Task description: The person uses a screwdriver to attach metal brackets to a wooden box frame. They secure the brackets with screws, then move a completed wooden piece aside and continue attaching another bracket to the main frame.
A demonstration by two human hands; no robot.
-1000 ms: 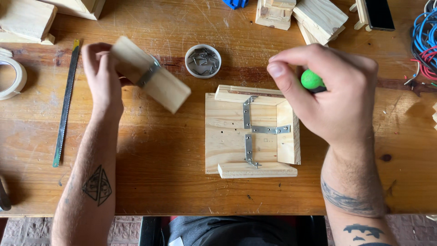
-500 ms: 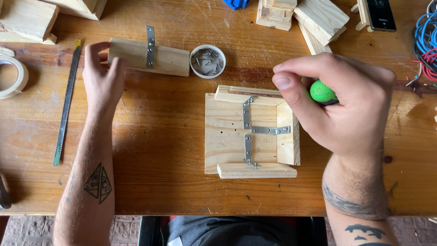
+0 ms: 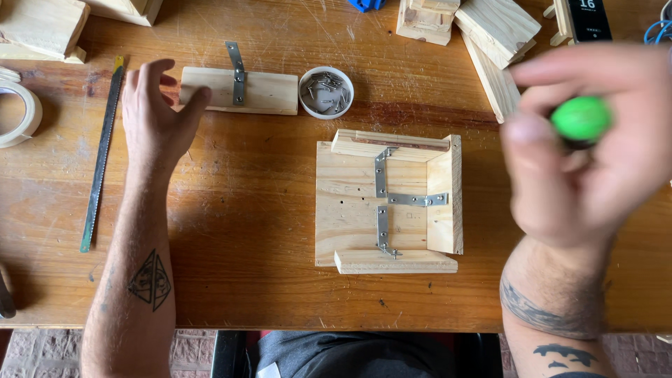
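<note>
Wooden table (image 3: 231,280) seen from above. At far left lie tape (image 3: 15,112) and a saw blade (image 3: 101,150). The left hand (image 3: 157,115), released, rests beside a block (image 3: 241,91) with 1 bracket. A screw dish (image 3: 325,92), then an open box (image 3: 388,201). The blurred right hand (image 3: 581,147) grips a green handle (image 3: 579,119).

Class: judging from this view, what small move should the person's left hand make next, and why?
Probably close the left hand on the wooden block: its open fingers rest at the block's left end, and the block's metal bracket looks ready for the partly built wooden box.
</note>
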